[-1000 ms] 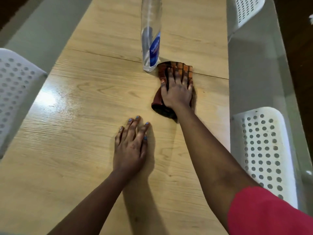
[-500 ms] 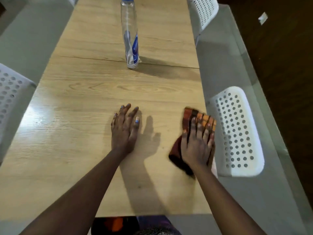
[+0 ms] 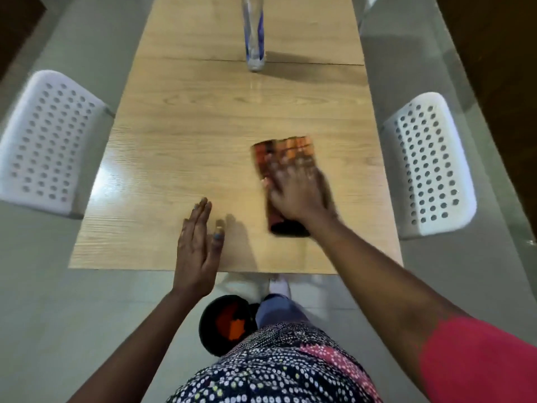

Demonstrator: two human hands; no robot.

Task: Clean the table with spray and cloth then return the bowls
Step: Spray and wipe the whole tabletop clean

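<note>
My right hand (image 3: 296, 190) presses flat on a brown and orange checked cloth (image 3: 283, 154) on the wooden table (image 3: 186, 141), a little right of the middle; hand and cloth are motion-blurred. My left hand (image 3: 197, 242) is over the table's near edge, tilted on its side, fingers straight and holding nothing. A clear spray bottle (image 3: 255, 36) with a blue label stands at the far middle by the table seam; its top is out of frame. A dark bowl (image 3: 225, 322) with something orange in it shows below the table's near edge, by my legs.
White perforated chairs stand at the left (image 3: 49, 141) and right (image 3: 430, 167) sides of the table, and a third chair (image 3: 366, 4) shows partly at the far right. Pale grey floor (image 3: 87, 315) surrounds the table.
My right hand has slid the cloth from beside the bottle to the right edge, then back toward the middle. My left hand has lifted onto its side near the front edge.
</note>
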